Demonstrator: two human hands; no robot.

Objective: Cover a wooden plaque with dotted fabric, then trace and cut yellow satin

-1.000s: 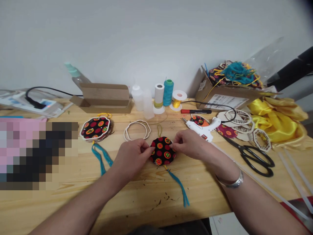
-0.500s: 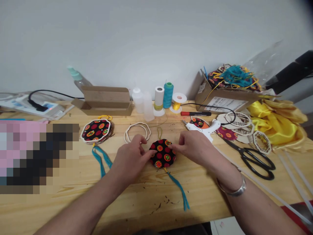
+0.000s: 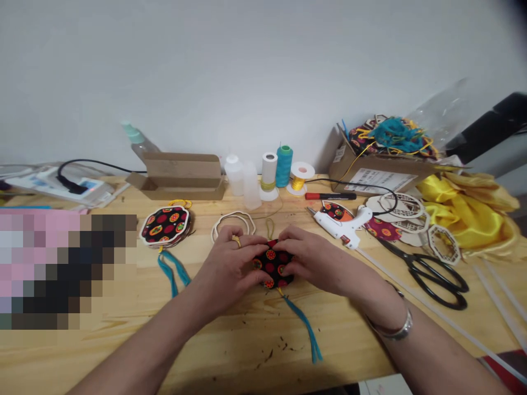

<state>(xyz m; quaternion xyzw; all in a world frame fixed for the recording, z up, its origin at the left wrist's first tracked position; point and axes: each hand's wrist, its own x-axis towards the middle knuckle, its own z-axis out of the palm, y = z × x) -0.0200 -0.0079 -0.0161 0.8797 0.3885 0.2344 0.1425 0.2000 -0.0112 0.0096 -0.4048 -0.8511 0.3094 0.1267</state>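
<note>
A black fabric-covered pendant (image 3: 272, 266) with red, orange and green flower and dot prints lies on the wooden table. A green cord loop (image 3: 269, 227) comes off its top and a teal tassel (image 3: 303, 323) trails from below. My left hand (image 3: 234, 260) grips its left edge, fingers curled, a gold ring showing. From the other side my right hand (image 3: 313, 258) holds the right edge with bent fingers. Both hands hide parts of the rim. Two thin pale wooden frames (image 3: 250, 219) lie behind my left hand, partly covered by it.
A stack of framed pendants (image 3: 164, 226) lies left, beside a pixelated area. Behind stand an open cardboard box (image 3: 185, 192), bottles and thread spools (image 3: 284, 166). On the right are a hot glue gun (image 3: 337, 225), scissors (image 3: 438, 280), wooden cutouts and yellow cloth (image 3: 469, 214).
Both hands have closed in further over the pendant, with more fingers along its edges. The whole view has shifted slightly, so things sit a little lower.
</note>
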